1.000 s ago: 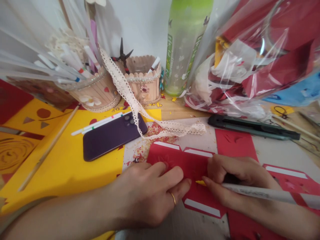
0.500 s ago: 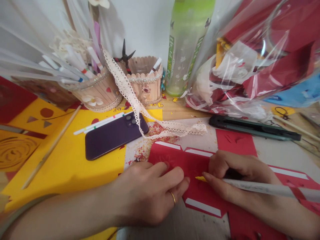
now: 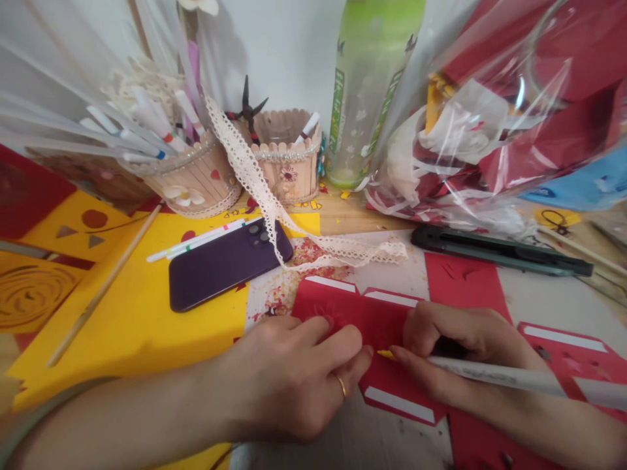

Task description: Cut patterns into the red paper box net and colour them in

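Observation:
A white marker [image 3: 499,377] with a yellow tip is pinched in my right hand [image 3: 455,352], its tip touching or just above a red paper cutout [image 3: 392,382]. White strips run along the cutout's tabs, and a faint flower drawing shows near its upper left. My left hand [image 3: 304,375], a gold ring on one finger, holds the cutout down with curled fingers pressed together. Part of the red paper is hidden beneath both hands. To the right, another red paper piece [image 3: 563,356] with white strips lies partly behind the marker and my right forearm.
A purple phone [image 3: 220,274] lies on yellow paper [image 3: 147,313], with lace ribbon [image 3: 337,251] across its end. Behind stand a marker-filled stick cup [image 3: 200,176], a smaller cup [image 3: 289,166], and a green-capped bottle [image 3: 367,98]. A utility knife [image 3: 499,251] lies before a plastic bag [image 3: 490,130].
My right hand and the marker have shifted slightly left and down, bringing the yellow tip closer to my left fingers. My left hand still presses on the red paper cutout.

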`<state>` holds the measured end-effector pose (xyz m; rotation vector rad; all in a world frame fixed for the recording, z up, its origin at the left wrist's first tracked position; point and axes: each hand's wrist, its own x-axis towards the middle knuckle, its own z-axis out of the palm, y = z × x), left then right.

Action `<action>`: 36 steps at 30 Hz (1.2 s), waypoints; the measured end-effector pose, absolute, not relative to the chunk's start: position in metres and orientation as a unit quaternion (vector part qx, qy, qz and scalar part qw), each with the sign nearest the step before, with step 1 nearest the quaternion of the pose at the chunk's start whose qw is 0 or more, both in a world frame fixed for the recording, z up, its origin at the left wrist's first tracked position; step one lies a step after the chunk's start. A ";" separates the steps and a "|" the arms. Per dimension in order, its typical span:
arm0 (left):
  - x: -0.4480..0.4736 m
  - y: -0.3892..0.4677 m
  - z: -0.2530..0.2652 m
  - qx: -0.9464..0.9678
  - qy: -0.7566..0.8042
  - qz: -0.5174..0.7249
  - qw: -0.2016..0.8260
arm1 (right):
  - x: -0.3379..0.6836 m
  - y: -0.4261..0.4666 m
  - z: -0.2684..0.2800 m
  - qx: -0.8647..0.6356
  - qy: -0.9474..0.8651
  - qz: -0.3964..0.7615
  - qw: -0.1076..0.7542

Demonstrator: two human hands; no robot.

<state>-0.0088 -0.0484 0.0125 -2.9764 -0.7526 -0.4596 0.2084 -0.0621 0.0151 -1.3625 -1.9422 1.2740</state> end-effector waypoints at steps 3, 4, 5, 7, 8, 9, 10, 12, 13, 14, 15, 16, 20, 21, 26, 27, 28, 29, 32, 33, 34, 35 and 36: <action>-0.009 -0.049 0.012 -0.955 -0.252 -0.155 0.008 | 0.208 -0.061 0.017 -0.496 -0.689 0.477 0.227; -0.009 -0.050 0.012 -0.954 -0.256 -0.156 0.004 | 0.209 -0.060 0.018 -0.501 -0.681 0.480 0.232; -0.009 -0.050 0.012 -0.953 -0.259 -0.157 0.001 | 0.209 -0.060 0.019 -0.507 -0.674 0.483 0.235; -0.009 -0.050 0.012 -0.955 -0.252 -0.155 0.004 | 0.210 -0.060 0.020 -0.513 -0.667 0.486 0.235; -0.009 -0.050 0.012 -0.957 -0.248 -0.152 0.007 | 0.210 -0.060 0.021 -0.513 -0.669 0.487 0.230; -0.009 -0.049 0.013 -0.958 -0.244 -0.152 0.010 | 0.210 -0.060 0.021 -0.511 -0.673 0.485 0.225; -0.009 -0.049 0.013 -0.957 -0.244 -0.153 0.012 | 0.210 -0.060 0.020 -0.511 -0.677 0.481 0.222; -0.009 -0.048 0.014 -0.956 -0.247 -0.156 0.012 | 0.210 -0.060 0.020 -0.509 -0.690 0.467 0.219; -0.009 -0.048 0.014 -0.956 -0.247 -0.154 0.013 | 0.209 -0.060 0.020 -0.506 -0.696 0.461 0.216; -0.009 -0.048 0.015 -0.958 -0.244 -0.149 0.015 | 0.209 -0.060 0.019 -0.503 -0.702 0.457 0.213; -0.009 -0.048 0.015 -0.959 -0.242 -0.144 0.018 | 0.208 -0.060 0.019 -0.499 -0.707 0.455 0.211; -0.009 -0.048 0.015 -0.960 -0.243 -0.139 0.019 | 0.208 -0.060 0.019 -0.495 -0.709 0.455 0.210; -0.008 -0.048 0.015 -0.956 -0.256 -0.141 0.001 | 0.207 -0.062 0.019 -0.509 -0.695 0.441 0.250; -0.007 -0.049 0.015 -0.955 -0.259 -0.144 -0.003 | 0.207 -0.062 0.019 -0.516 -0.690 0.436 0.260; -0.009 -0.049 0.015 -0.958 -0.247 -0.143 0.007 | 0.208 -0.063 0.018 -0.529 -0.682 0.424 0.274; -0.009 -0.048 0.016 -0.960 -0.244 -0.140 0.009 | 0.208 -0.062 0.018 -0.530 -0.683 0.423 0.271; -0.009 -0.048 0.016 -0.960 -0.242 -0.141 0.010 | 0.207 -0.062 0.019 -0.530 -0.684 0.424 0.267; -0.009 -0.048 0.016 -0.960 -0.242 -0.139 0.010 | 0.207 -0.062 0.019 -0.529 -0.686 0.425 0.261; -0.009 -0.048 0.016 -0.960 -0.244 -0.137 0.012 | 0.209 -0.061 0.020 -0.523 -0.696 0.434 0.232; -0.009 -0.048 0.016 -0.960 -0.243 -0.139 0.014 | 0.209 -0.061 0.020 -0.521 -0.699 0.438 0.221; -0.009 -0.048 0.016 -0.960 -0.242 -0.139 0.015 | 0.210 -0.060 0.020 -0.518 -0.701 0.441 0.215; -0.009 -0.048 0.017 -0.960 -0.240 -0.141 0.016 | 0.210 -0.060 0.020 -0.515 -0.701 0.445 0.211; -0.009 -0.048 0.017 -0.960 -0.239 -0.142 0.017 | 0.211 -0.061 0.019 -0.513 -0.701 0.449 0.210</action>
